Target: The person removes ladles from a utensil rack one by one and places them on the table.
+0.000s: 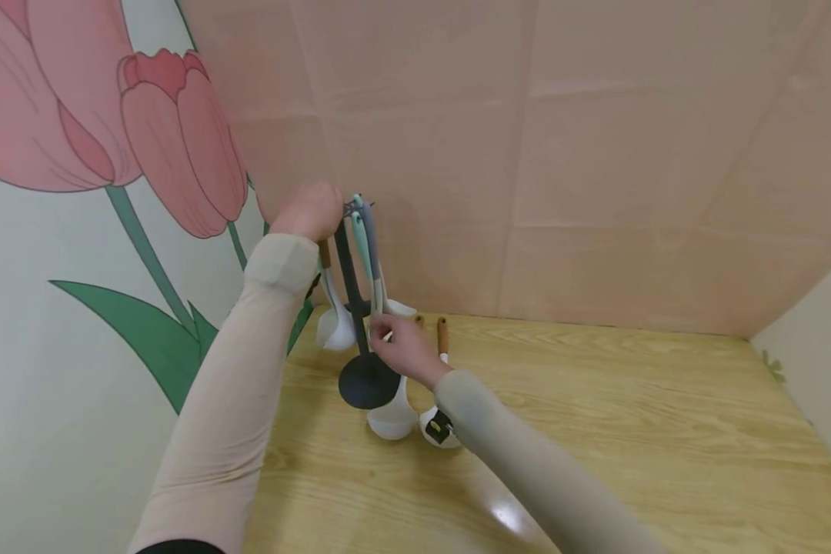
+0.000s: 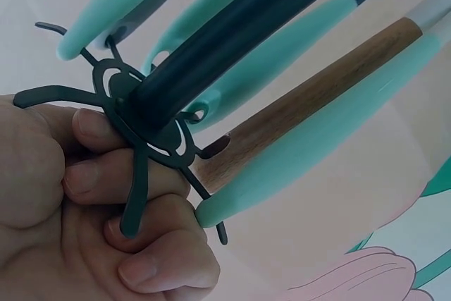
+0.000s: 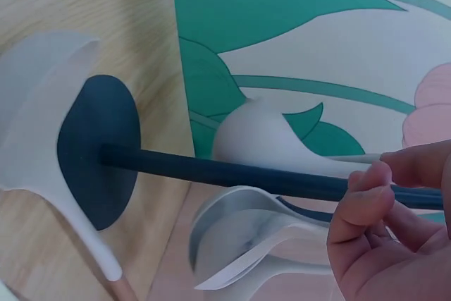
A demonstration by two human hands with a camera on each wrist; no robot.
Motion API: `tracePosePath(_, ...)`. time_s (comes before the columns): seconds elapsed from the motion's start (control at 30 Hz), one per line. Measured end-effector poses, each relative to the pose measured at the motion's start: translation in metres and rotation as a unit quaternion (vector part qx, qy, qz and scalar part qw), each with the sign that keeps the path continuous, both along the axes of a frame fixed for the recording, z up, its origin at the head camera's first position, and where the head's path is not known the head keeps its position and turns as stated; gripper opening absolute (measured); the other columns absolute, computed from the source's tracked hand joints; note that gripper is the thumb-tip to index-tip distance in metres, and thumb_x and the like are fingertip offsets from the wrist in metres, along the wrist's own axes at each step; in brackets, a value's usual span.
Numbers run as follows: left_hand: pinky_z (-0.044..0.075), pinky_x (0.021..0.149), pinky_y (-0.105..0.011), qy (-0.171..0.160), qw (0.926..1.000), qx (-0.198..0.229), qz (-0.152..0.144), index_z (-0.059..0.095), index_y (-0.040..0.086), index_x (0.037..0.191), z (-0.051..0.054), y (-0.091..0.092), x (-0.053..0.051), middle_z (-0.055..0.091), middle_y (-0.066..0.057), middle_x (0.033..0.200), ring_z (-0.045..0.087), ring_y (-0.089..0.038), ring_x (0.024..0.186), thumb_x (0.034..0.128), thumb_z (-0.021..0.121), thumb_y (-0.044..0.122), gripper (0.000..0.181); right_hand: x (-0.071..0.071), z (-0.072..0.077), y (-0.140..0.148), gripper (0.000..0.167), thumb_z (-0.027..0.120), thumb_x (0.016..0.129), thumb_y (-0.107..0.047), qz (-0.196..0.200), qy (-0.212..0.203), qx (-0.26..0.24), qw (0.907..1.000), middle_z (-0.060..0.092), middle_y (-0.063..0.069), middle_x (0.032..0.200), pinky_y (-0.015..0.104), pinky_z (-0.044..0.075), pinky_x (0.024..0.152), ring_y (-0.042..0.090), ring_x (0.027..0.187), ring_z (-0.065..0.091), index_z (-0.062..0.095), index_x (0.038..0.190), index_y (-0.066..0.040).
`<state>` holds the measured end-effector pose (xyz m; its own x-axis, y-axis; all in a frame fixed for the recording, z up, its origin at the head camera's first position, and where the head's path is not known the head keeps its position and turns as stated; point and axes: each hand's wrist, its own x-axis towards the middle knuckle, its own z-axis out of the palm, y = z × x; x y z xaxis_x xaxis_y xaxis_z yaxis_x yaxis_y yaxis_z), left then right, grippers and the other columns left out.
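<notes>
A dark utensil rack [image 1: 351, 288] stands in the corner, with a round base [image 1: 368, 382] and a hooked ring [image 2: 113, 96] at its top. My left hand [image 1: 309, 211] holds that ring, fingers curled beneath its hooks. Several kitchen utensils hang there, some by teal handles [image 2: 317, 118], one by a wooden handle [image 2: 310, 96]. A white ladle [image 1: 335, 329] hangs on the left side. My right hand [image 1: 408, 350] is beside the pole [image 3: 232, 172], low among the hanging utensils, thumb and index tips close together. Whether they pinch the pole or a utensil neck is unclear.
On the wooden table [image 1: 595, 400] before the rack lie a white ladle [image 1: 393, 421] and another white utensil with a wooden handle [image 1: 443, 336]. A wall with painted tulips [image 1: 180, 146] rises close on the left; a pinkish wall covering [image 1: 595, 154] is behind.
</notes>
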<state>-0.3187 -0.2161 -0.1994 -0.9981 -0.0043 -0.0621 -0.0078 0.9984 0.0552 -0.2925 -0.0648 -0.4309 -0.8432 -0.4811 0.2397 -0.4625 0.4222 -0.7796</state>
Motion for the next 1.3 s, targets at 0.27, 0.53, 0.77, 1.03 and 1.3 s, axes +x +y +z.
tracePosePath(0.27, 0.045, 0.066, -0.032, -0.004, 1.0000, 0.006, 0.006, 0.058, 0.005, 0.105, 0.000, 0.001, 0.001, 0.053, -0.012, 0.097, 0.051, -0.025, 0.082, 0.1059, 0.036, 0.010, 0.023, -0.010, 0.011, -0.008, 0.030, 0.060, 0.094, -0.008, 0.007, -0.043, 0.001, 0.9991, 0.067, 0.013, 0.097, 0.025, 0.051, 0.062, 0.014, 0.068, 0.060, 0.062, 0.120, 0.007)
tracePosePath(0.53, 0.045, 0.065, -0.031, 0.003, 1.0000, 0.006, 0.003, 0.059, 0.005, 0.103, -0.001, 0.002, 0.000, 0.054, -0.012, 0.095, 0.052, -0.024, 0.080, 0.1055, 0.038, 0.009, 0.022, -0.012, 0.009, -0.008, 0.044, 0.057, 0.095, -0.005, -0.007, -0.087, 0.011, 0.9961, 0.066, 0.011, 0.087, 0.026, 0.050, 0.055, 0.013, 0.059, 0.060, 0.049, 0.136, 0.007)
tracePosePath(0.77, 0.046, 0.067, -0.031, 0.007, 1.0000, -0.005, 0.002, 0.060, 0.004, 0.102, -0.002, 0.002, 0.000, 0.056, -0.012, 0.096, 0.054, -0.024, 0.081, 0.1054, 0.041, 0.010, 0.020, -0.007, 0.006, -0.016, 0.079, 0.060, 0.094, -0.009, -0.006, -0.134, 0.008, 0.9910, 0.063, 0.004, 0.073, 0.027, 0.048, 0.054, 0.013, 0.054, 0.057, 0.014, 0.156, 0.003)
tracePosePath(1.03, 0.047, 0.068, -0.031, 0.009, 0.9998, -0.020, -0.005, 0.059, 0.003, 0.102, -0.006, 0.003, -0.002, 0.056, -0.012, 0.097, 0.055, -0.024, 0.082, 0.1046, 0.043, 0.008, 0.017, 0.000, 0.001, -0.021, 0.095, 0.059, 0.094, -0.012, -0.028, -0.164, -0.020, 0.9859, 0.057, 0.003, 0.062, 0.028, 0.046, 0.054, 0.016, 0.048, 0.055, -0.012, 0.156, -0.002)
tracePosePath(1.3, 0.046, 0.069, -0.033, 0.014, 0.9998, -0.016, -0.004, 0.058, 0.004, 0.103, -0.008, 0.004, -0.002, 0.056, -0.012, 0.097, 0.054, -0.024, 0.082, 0.1056, 0.039, 0.008, 0.020, -0.002, -0.007, -0.020, 0.102, 0.062, 0.090, -0.015, -0.093, -0.131, 0.007, 0.9870, 0.055, 0.004, 0.067, 0.033, 0.047, 0.060, 0.019, 0.054, 0.053, -0.016, 0.155, 0.001)
